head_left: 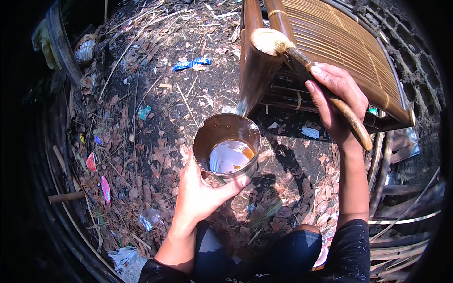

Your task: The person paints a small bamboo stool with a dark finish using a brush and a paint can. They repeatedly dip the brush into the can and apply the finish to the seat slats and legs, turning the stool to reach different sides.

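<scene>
Brush at bamboo post
Your right hand grasps it, axis far-left to near-right; your left hand grasps the can, nearer, left.

Head view, one, fisheye: looks down from above the knees, left hand, right hand near, ground beyond.

Left fingers cupped, right fingers curled (higher)
</scene>
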### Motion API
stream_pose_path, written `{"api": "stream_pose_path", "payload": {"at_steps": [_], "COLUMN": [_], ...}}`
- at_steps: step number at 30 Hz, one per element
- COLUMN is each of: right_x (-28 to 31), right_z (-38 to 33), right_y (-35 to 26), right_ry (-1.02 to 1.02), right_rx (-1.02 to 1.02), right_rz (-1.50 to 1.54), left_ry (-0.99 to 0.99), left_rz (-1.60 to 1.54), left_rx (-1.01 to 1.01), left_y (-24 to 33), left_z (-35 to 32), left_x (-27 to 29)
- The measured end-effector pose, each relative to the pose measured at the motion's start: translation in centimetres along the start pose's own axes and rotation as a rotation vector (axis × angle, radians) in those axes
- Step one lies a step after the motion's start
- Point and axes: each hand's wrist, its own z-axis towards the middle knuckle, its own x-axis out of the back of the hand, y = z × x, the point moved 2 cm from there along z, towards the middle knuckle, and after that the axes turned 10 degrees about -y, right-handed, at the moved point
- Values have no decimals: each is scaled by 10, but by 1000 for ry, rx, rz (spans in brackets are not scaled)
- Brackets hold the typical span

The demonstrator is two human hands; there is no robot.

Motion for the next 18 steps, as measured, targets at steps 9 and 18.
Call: {"api": "stream_pose_path", "payload": {"at_steps": [9, 18], "right_x": [-141, -221], "right_z": [-163, -213], "right_y": [43, 40], "right_ry": [-358, -509], "right_rx": [128, -140], "right_rz": [30, 100], "left_ry": [106, 140], "left_rz": [21, 109], "left_rx": [-74, -56], "left_y": [14, 11], "left_z": [-6, -7], "left_x": [-15, -32]}}
